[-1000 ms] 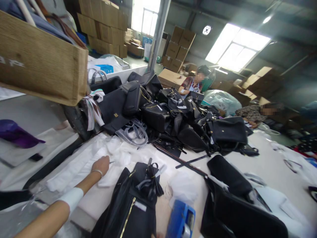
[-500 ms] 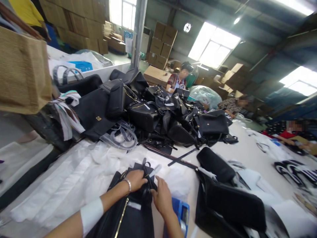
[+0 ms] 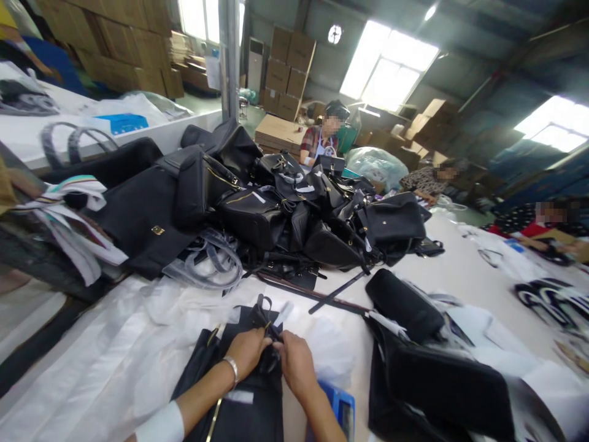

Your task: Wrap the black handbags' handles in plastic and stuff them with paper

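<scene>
At the far left, a striped ribbon (image 3: pixel 85 242) of white, green and brown hangs beside a flat black bag (image 3: pixel 124 215) with a small gold clasp. Below them, thin translucent white sheets (image 3: pixel 78 368) spread toward the lower left corner. Clear plastic-wrapped looped handles (image 3: pixel 209 261) lie just right of the clasped bag, at the front of a long heap of black leather-like bags (image 3: pixel 255 218) stretching across the middle. At the bottom, left of centre, an upright-lying black bag with a gold zip (image 3: pixel 262 414) rests on the pale table (image 3: pixel 338 288), directly under the person's hands. The left hand (image 3: pixel 251 353), a pale band at its wrist, has its fingertips pinched on the thin black straps (image 3: pixel 264 313) at the bag's top. Just beside it, the right hand (image 3: pixel 297 362) pinches the same straps, fingers drawn close together. A blue plastic object (image 3: pixel 341 402) is partly hidden behind the right forearm. Beyond the heap sits a person in a plaid shirt (image 3: pixel 316 144). Farther right, more large black bags (image 3: pixel 446 387) lie near white sheets.
</scene>
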`<state>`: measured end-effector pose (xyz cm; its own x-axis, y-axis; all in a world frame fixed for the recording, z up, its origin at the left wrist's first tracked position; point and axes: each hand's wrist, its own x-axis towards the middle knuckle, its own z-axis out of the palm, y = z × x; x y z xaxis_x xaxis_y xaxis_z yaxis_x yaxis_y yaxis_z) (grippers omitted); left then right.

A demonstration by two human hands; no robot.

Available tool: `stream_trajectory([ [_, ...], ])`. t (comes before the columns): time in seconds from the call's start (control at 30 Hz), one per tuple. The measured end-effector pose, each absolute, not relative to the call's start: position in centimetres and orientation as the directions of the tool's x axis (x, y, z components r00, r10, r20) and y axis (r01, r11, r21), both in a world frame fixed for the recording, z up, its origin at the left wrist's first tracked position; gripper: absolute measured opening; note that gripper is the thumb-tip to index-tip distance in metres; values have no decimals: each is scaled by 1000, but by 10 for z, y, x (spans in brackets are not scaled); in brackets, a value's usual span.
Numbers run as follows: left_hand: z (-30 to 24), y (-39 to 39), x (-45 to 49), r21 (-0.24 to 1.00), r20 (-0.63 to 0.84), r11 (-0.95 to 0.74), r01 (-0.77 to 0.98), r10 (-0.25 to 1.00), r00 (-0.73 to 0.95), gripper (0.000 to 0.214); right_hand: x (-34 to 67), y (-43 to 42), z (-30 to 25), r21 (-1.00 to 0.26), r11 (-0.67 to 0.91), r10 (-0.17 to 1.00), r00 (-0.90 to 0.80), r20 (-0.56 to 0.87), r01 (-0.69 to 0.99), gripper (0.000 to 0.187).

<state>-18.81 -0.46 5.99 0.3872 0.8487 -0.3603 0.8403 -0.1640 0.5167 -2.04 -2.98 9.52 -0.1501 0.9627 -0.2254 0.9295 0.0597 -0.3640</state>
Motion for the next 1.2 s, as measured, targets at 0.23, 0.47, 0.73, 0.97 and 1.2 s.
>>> stream_trajectory([
  [0.23,54,5,-192,632,-372,-153,760,800,471,38,31,37,88,-270,-108,940,10,-341,957,20],
  [0.47,42,7,-199,755,-391,-79,651,742,544,53,40,85,40,-146,-423,848,334,-411,894,28],
  [0.73,24,5,-202,879,-456,273,392,724,518,58,31,91,24,-195,-479,860,412,-302,856,24],
  [0.97,-7,-1,-209,847,-518,346,404,708,480,65,49,109,36,-256,-267,943,197,-268,929,13],
  [1.2,3,-2,-210,845,-506,309,435,723,470,67,88,126,70,-193,113,926,-174,-336,975,18],
])
